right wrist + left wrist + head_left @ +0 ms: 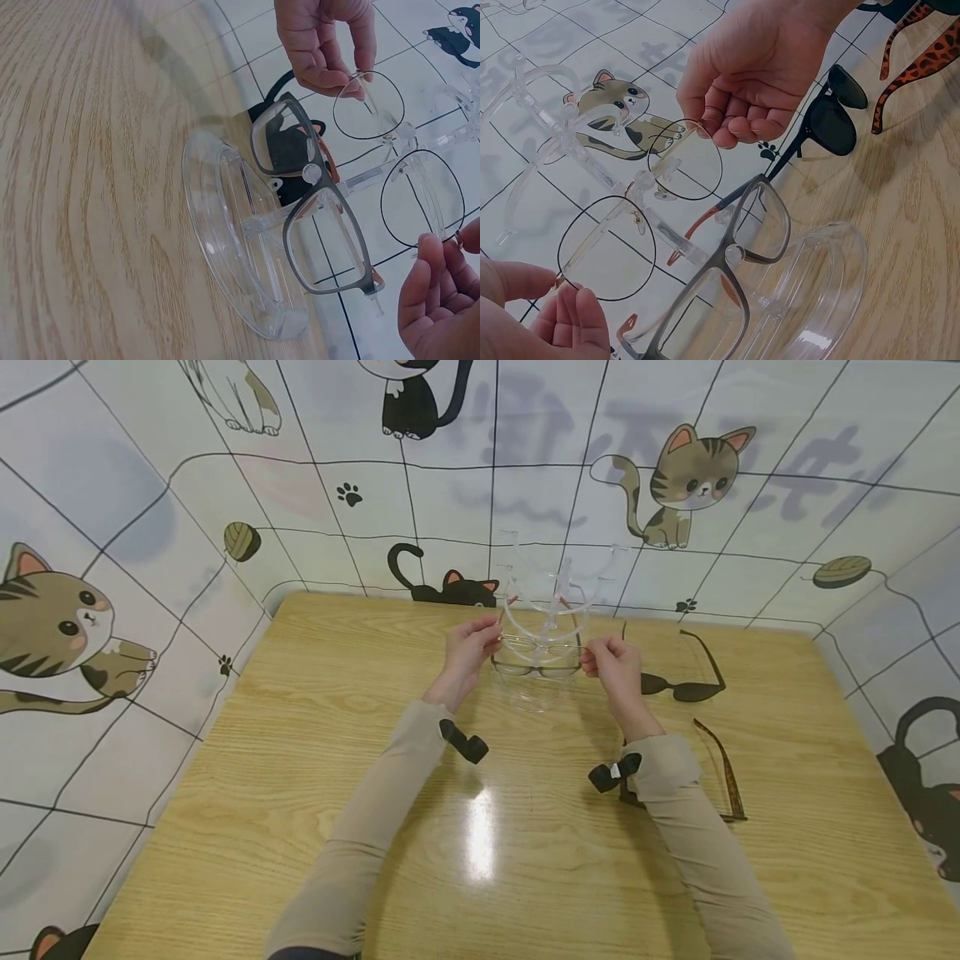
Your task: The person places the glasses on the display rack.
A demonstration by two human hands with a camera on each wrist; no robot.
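My left hand (467,656) and right hand (615,670) pinch the two outer ends of a pair of thin-rimmed round eyeglasses (607,247). The round eyeglasses are at a clear plastic display stand (206,202), in front of its upright; whether they rest on an arm of it, I cannot tell. Just below them, grey-framed eyeglasses (324,180) sit on the stand's lowest holder, above its curved base. In the left wrist view, thumb and fingertips grip the rim's hinge on both sides.
Dark sunglasses (696,692) lie on the wooden table (300,777) to the right of the stand. Closer in, tortoiseshell-patterned glasses (731,785) are partly covered by my right forearm. A cat-printed backdrop (450,502) rises behind the table. Higher stand arms (600,572) curve upward.
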